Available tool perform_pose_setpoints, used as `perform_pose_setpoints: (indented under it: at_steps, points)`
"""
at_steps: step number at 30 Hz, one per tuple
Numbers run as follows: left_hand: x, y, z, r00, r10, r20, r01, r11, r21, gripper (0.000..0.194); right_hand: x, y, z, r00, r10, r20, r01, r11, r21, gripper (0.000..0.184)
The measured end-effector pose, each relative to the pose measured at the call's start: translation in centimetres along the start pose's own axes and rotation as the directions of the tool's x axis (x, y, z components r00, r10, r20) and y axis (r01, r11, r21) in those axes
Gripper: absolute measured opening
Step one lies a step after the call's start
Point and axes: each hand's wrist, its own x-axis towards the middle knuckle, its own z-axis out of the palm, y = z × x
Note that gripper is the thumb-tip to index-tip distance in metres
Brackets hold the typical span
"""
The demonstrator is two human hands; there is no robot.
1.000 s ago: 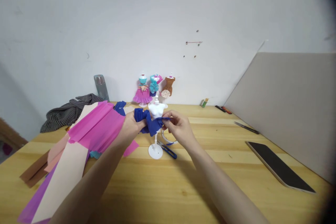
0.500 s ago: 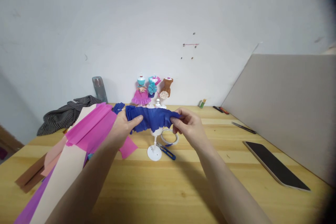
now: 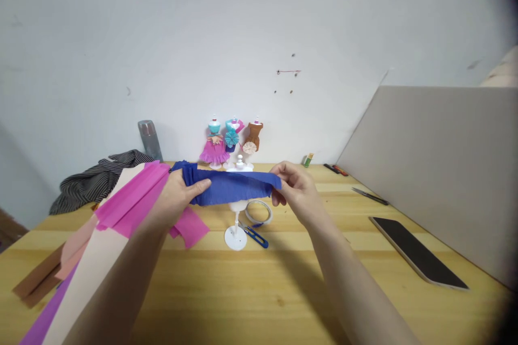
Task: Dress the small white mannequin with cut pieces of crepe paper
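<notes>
A strip of blue crepe paper (image 3: 232, 187) is stretched flat between my two hands above the table. My left hand (image 3: 178, 198) pinches its left end with thumb on top. My right hand (image 3: 297, 191) pinches its right end. Behind and below the strip stands a small white mannequin stand (image 3: 236, 236); only its head knob, lower torso, pole and round base show.
Pink, peach and purple paper sheets (image 3: 133, 202) lie at the left. A tape ring (image 3: 259, 212) and blue snips (image 3: 254, 235) sit by the stand. Three dressed mini mannequins (image 3: 231, 140), a grey bottle (image 3: 149, 140), striped cloth (image 3: 95, 179), a phone (image 3: 416, 250) and a grey board (image 3: 437, 161) surround.
The bunched blue paper by the white mannequin has been pulled out into a long flat strip; my hands moved apart, left to the left and right to the right.
</notes>
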Motion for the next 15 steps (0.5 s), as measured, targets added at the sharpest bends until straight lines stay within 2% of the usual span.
perform_pose_setpoints:
  at_steps: [4, 7, 12, 15]
  points:
    - [-0.4, 0.9, -0.5, 0.995, -0.036, 0.089, 0.034, 0.999, 0.018, 0.044, 0.1, 0.0, -0.5, 1.0, 0.008, 0.028, -0.009, 1.0, 0.017, 0.029]
    - [-0.5, 1.2, -0.8, 0.995, -0.049, 0.091, 0.049, 0.999, 0.001, 0.046, 0.1, -0.1, -1.2, 0.996, 0.032, 0.082, -0.035, 0.999, 0.034, 0.031]
    - [-0.7, 1.4, -0.7, 0.989, -0.065, 0.129, 0.089, 0.978, -0.189, 0.042, 0.0, 0.1, -2.1, 0.987, 0.041, 0.155, -0.041, 0.999, -0.004, 0.033]
    - [-0.9, 1.6, -0.4, 0.988, -0.108, 0.112, 0.135, 0.952, -0.274, 0.04, 0.0, 0.5, -2.5, 0.978, 0.029, 0.205, -0.032, 0.999, 0.01, 0.033]
